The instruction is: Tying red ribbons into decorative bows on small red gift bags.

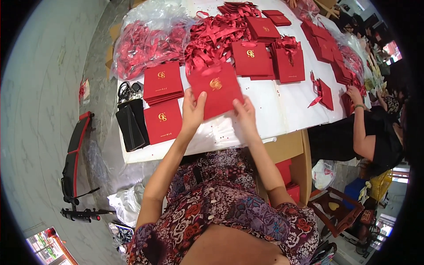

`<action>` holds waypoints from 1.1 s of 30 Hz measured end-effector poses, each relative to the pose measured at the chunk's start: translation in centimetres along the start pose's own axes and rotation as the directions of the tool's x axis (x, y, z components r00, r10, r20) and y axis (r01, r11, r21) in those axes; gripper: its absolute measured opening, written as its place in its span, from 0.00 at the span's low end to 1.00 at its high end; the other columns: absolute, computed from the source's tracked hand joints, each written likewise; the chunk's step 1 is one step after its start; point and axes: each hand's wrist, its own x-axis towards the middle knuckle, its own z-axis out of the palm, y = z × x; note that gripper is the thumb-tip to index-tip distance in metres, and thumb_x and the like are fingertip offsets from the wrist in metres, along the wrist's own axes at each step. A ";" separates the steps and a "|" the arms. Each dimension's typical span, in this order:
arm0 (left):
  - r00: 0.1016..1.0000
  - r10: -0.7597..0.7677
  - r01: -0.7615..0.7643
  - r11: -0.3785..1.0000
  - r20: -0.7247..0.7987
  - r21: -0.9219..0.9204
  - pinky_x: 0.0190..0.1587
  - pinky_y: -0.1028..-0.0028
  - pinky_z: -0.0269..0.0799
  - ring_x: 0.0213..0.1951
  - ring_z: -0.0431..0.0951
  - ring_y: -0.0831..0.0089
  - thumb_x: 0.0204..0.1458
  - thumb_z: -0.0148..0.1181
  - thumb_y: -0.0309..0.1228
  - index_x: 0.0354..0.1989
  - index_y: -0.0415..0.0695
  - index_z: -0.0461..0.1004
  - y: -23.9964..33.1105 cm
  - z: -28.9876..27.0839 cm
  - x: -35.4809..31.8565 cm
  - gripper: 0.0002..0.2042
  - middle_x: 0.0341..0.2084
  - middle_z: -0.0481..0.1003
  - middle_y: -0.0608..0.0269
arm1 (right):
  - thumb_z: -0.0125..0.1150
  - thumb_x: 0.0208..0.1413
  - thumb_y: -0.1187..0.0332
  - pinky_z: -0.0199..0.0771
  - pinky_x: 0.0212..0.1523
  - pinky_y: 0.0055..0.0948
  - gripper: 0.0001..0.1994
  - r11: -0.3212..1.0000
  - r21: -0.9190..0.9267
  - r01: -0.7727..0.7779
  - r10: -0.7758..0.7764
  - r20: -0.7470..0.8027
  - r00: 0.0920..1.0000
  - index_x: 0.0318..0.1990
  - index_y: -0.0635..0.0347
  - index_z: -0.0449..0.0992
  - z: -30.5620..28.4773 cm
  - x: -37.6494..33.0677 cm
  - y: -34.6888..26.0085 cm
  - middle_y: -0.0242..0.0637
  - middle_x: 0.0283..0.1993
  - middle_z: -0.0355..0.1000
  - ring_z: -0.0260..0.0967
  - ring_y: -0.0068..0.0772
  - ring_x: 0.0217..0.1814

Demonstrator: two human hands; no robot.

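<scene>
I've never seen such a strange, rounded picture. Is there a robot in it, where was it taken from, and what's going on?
There is no robot: these are a person's own bare hands. A wide fisheye camera on their head looks down, so straight edges bend. The left hand and right hand hold a red paper gift bag with a gold emblem. On the white-covered table lie stacked red paper bags, a heap of shiny red ribbons, a clear plastic sack with red contents and a flat black rectangular case. At the right, a co-worker's hand shows too.
</scene>
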 end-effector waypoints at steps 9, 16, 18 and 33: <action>0.980 0.183 -0.183 0.636 0.084 0.750 0.45 0.61 0.70 0.41 0.74 0.57 0.48 0.64 0.25 0.50 0.40 0.70 0.9 -4.9 -3.0 0.19 0.41 0.74 0.54 | 0.64 0.60 0.67 0.67 0.28 0.17 0.21 0.986 -0.086 0.140 -0.158 -0.270 0.950 0.58 0.61 0.66 -10.2 14.7 -3.9 0.26 0.33 0.72 0.66 0.15 0.29; 0.949 0.287 -0.163 0.098 0.129 0.982 0.59 0.52 0.58 0.59 0.64 0.47 0.50 0.64 0.35 0.56 0.43 0.69 -1.4 -9.1 -5.3 0.24 0.57 0.67 0.47 | 0.65 0.56 0.73 0.75 0.37 0.21 0.28 0.912 -0.295 0.286 -0.395 -0.438 0.807 0.60 0.72 0.58 -9.3 14.8 -1.3 0.38 0.45 0.71 0.71 0.26 0.39; 0.954 0.265 -0.163 0.067 0.140 0.984 0.59 0.52 0.58 0.61 0.63 0.47 0.51 0.63 0.36 0.57 0.43 0.69 -2.7 -9.4 -5.8 0.25 0.59 0.66 0.46 | 0.65 0.56 0.74 0.75 0.39 0.23 0.25 0.811 -0.490 0.320 -0.516 -0.343 0.785 0.58 0.70 0.61 -8.7 13.5 0.1 0.38 0.47 0.70 0.71 0.26 0.41; 0.933 0.176 -0.360 0.399 0.315 0.843 0.49 0.61 0.69 0.48 0.72 0.53 0.53 0.60 0.27 0.55 0.42 0.72 -2.8 -1.8 -5.3 0.19 0.51 0.72 0.51 | 0.59 0.56 0.71 0.68 0.44 0.44 0.05 0.032 -0.812 0.583 -0.357 0.535 0.765 0.37 0.62 0.73 -0.3 6.4 2.2 0.44 0.37 0.69 0.67 0.50 0.42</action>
